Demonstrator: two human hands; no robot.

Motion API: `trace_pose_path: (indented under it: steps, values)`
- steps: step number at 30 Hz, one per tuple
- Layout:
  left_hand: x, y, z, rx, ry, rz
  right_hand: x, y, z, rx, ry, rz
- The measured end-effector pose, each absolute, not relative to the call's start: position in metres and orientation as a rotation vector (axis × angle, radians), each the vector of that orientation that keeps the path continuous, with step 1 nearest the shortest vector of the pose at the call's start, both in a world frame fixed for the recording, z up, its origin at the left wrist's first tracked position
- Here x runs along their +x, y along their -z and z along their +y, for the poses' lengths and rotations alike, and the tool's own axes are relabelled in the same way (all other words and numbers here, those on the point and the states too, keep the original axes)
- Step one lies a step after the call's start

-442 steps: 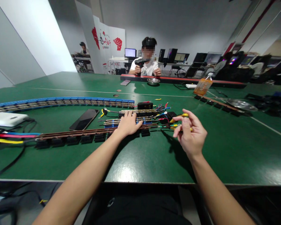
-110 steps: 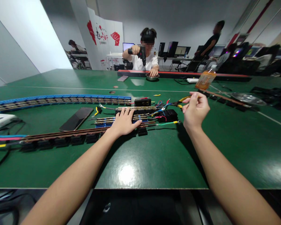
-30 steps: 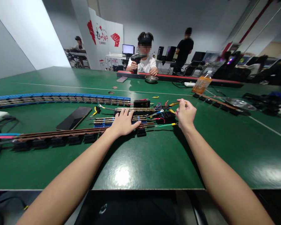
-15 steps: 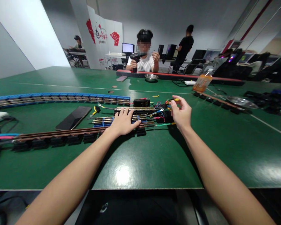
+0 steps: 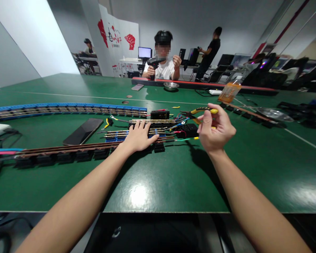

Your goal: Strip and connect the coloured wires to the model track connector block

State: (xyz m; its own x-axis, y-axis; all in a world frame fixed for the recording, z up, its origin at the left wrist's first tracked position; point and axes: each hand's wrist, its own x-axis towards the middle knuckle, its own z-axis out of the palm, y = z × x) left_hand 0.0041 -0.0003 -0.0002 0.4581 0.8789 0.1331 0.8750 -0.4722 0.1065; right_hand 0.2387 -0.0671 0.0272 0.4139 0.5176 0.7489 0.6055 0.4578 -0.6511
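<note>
My left hand (image 5: 140,136) lies flat with its fingers spread over short rail sections (image 5: 116,134), which have metal rods on blue and black holders. In my right hand (image 5: 218,130) is a pair of pliers (image 5: 200,109) with yellow and black handles. The pliers' dark jaws point left, above thin coloured wires and a ring terminal (image 5: 183,123). Beside them lies a black box-like part (image 5: 191,130). A green wire (image 5: 185,139) runs from the nearest copper-coloured rail (image 5: 73,149) toward my right hand. My fingers hide part of the pliers' lower handle.
A black phone (image 5: 83,131) lies left of my left hand. Behind runs a long blue-backed rail (image 5: 68,109). Farther off are a metal bowl (image 5: 171,86), an orange drink bottle (image 5: 230,89) and a shallow metal dish (image 5: 275,115). Opposite sits a person (image 5: 162,68) holding a dark power tool (image 5: 152,63).
My right hand has moved right and slightly toward me, lifting the pliers into clear view with their handles apart. My left hand stays in place on the rails.
</note>
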Motion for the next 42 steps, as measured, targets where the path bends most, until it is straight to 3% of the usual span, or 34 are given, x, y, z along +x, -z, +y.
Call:
trace_pose_path:
  steps: [13, 30, 42]
  values:
    - [0.003, 0.004, 0.002, 2.709, -0.318, 1.594, 0.205, -0.013, -0.085, -1.099, 0.399, -1.377]
    - [0.004, 0.004, 0.002, 2.721, -0.319, 1.6, 0.2, -0.014, -0.087, -1.095, 0.474, -1.444]
    - [0.005, 0.003, 0.002, 2.703, -0.247, 1.611, 0.192, 0.004, -0.08, -0.812, 0.607, -1.953]
